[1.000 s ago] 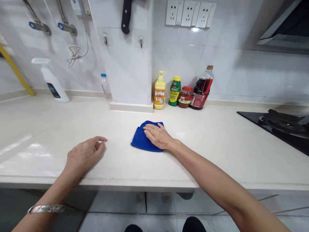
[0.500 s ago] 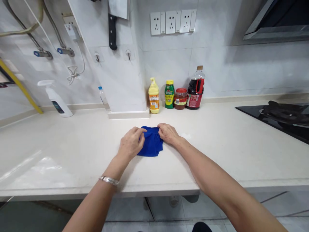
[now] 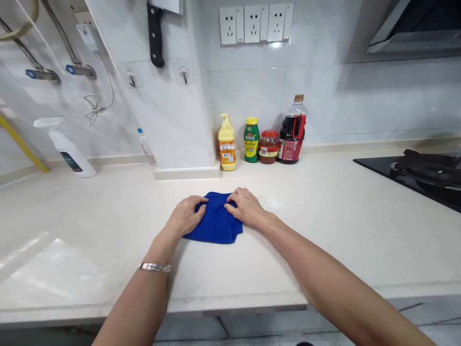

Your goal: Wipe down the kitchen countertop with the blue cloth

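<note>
A blue cloth (image 3: pixel 218 221) lies creased on the white countertop (image 3: pixel 317 226), with folded layers showing at its right lower corner. My left hand (image 3: pixel 185 216) is at its left edge, fingers curled on the fabric and thumb close to the index finger. A silver bracelet (image 3: pixel 155 267) circles the left wrist. At the cloth's upper right, my right hand (image 3: pixel 248 209) has its bent fingers and thumb on the fabric. Parts of the cloth's edges are hidden under both hands.
Along the wall stand a yellow pump bottle (image 3: pixel 226 144), a green bottle (image 3: pixel 251 140), a red-lidded jar (image 3: pixel 268 147) and a large dark bottle (image 3: pixel 291 132). A white spray bottle (image 3: pixel 68 151) is at left, a black stove (image 3: pixel 425 173) at right. A knife (image 3: pixel 155 36) hangs above.
The cloth has been spread wider to the left, and more of it shows. My left hand has moved left with its edge; the right hand's thumb has come onto the cloth. The view has shifted slightly.
</note>
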Demonstrator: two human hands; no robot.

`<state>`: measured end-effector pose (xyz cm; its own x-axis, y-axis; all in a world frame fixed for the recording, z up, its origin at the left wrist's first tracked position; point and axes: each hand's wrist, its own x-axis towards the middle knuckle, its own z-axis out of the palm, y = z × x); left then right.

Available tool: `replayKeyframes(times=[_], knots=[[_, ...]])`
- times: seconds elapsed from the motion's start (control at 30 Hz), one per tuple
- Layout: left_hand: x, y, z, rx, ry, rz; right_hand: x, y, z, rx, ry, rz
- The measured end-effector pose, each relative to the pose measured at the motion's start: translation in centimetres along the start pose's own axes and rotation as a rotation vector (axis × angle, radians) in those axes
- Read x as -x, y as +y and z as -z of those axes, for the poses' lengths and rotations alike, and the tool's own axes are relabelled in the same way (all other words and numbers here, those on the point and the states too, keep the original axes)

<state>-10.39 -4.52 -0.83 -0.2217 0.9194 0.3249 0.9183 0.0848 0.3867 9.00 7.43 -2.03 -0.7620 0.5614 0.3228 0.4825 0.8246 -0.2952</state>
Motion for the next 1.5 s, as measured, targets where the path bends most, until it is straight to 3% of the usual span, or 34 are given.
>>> replayKeyframes(times=[0.17,0.37,0.47,0.6,0.73,0.87,1.03,1.23,1.33,1.5], knots=[[0.2,-0.3,1.1,-0.015,-0.042,0.075,-0.1,-0.5,-0.3,-0.021,0.023,0.04],[0.8,0.1,1.9,-0.039,-0.011,0.079,0.4,-1.6,0.6,-0.105,0.241,0.128],[0.8,0.6,1.8,0.006,0.068,0.063,0.6,-2.1,1.1,-0.203,0.22,0.049],[0.5,0.8,1.1,0.144,0.172,0.152,0.5,-2.1,1.2,-0.247,0.21,-0.073],[0.0,0.3,0.2,0.277,0.136,0.228,0.3,-1.7,1.0,-0.175,0.175,-0.155],[-0.4,-0.2,-0.2,0.364,0.093,0.325,0.4,-1.4,0.8,-0.093,0.099,-0.118],[-0.8,0.2,-0.5,0.262,0.108,0.378,0.4,-0.8,0.7,0.008,0.067,-0.109],[-0.9,0.6,-0.6,0.193,0.109,0.382,0.3,-1.2,1.1,-0.033,0.243,-0.013],[-0.9,0.6,-0.6,0.197,0.1,0.372,0.4,-2.0,1.4,-0.098,0.276,-0.094],[-0.9,0.5,-0.8,0.159,0.088,0.331,0.6,-2.9,1.5,-0.369,0.16,-0.304]])
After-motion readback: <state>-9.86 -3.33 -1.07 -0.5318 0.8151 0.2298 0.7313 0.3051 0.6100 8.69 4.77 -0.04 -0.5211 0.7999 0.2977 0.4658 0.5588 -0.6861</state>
